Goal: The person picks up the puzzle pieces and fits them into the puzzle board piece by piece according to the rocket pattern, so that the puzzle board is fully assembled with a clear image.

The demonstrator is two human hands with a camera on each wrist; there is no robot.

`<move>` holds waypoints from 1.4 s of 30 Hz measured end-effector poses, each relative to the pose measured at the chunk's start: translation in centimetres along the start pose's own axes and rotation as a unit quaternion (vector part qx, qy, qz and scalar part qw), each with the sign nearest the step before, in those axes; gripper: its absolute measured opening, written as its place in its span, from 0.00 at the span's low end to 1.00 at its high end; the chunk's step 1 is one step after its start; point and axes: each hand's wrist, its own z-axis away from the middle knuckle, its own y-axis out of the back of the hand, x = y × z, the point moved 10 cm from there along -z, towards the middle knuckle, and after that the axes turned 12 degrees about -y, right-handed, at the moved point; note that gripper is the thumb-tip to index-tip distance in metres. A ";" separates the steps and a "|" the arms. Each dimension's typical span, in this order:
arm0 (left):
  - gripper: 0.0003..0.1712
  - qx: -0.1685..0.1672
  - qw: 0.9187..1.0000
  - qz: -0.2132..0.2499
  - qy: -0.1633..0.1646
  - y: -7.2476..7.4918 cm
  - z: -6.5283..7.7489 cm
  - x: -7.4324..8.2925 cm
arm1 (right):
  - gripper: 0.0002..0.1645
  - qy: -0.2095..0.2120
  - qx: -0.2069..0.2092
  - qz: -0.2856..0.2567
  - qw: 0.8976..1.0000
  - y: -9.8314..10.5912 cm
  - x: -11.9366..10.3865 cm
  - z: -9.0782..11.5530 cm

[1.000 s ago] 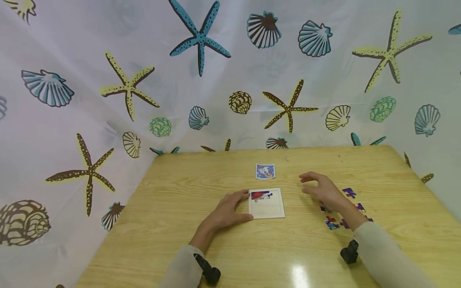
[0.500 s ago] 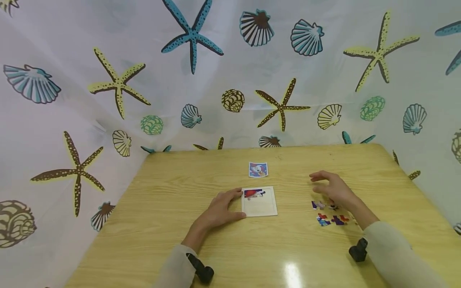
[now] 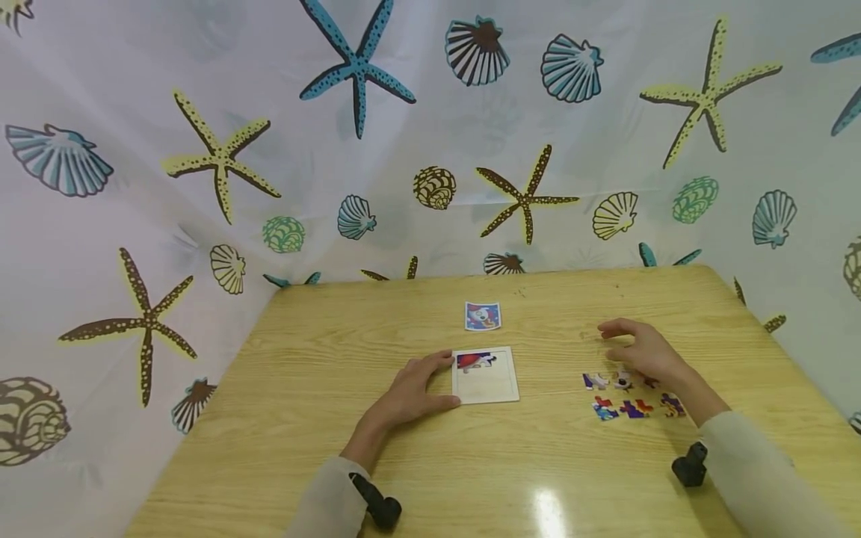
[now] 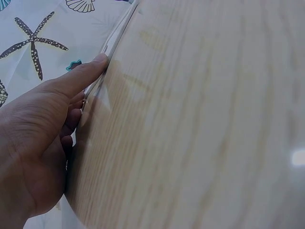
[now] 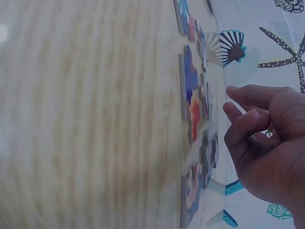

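Note:
In the head view, my left hand [image 3: 410,392] rests against the left side of a white puzzle tray [image 3: 487,388], forefinger by the upper corner and thumb by the lower. Joined puzzle pieces [image 3: 474,361] with red, white and purple print fill the tray's upper left. The left wrist view has the left thumb [image 4: 81,76] straight along the tray's edge. Over loose jigsaw pieces [image 3: 635,409] on the right hovers my right hand [image 3: 646,355], thumb and forefinger apart and nothing visible between them. It partly covers the farther row; in the right wrist view it stays apart from the pieces [image 5: 190,86].
Beyond the tray lies a small picture card [image 3: 483,316] of a white cartoon figure on blue. All rests on a wooden table [image 3: 336,351]. A white curtain [image 3: 403,134] printed with shells and starfish hangs behind and along the sides.
My right hand has moved rightward, away from the tray and over the loose pieces, uncovering more of the nearer row. My left hand has stayed at the tray. The head view has turned slightly right.

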 end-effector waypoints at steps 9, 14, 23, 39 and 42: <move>0.45 0.002 1.000 0.000 -0.001 0.0 0.1 0.2 | 0.31 -0.020 0.014 0.013 1.000 1.8 1.6 0.6; 0.46 0.004 1.000 0.002 0.005 0.1 0.0 0.2 | 0.31 -0.038 0.029 0.022 0.999 2.8 2.6 0.6; 0.46 0.002 1.000 0.002 0.002 0.3 -0.1 0.3 | 0.28 -0.053 0.038 0.010 0.998 3.3 3.4 0.6; 0.45 0.007 1.000 0.006 0.007 -0.2 0.0 -0.1 | 0.24 -0.046 0.060 0.054 0.996 3.5 3.4 0.6; 0.45 0.008 1.000 0.004 0.004 0.1 0.0 0.0 | 0.23 -0.056 0.063 0.059 0.995 3.5 3.6 0.6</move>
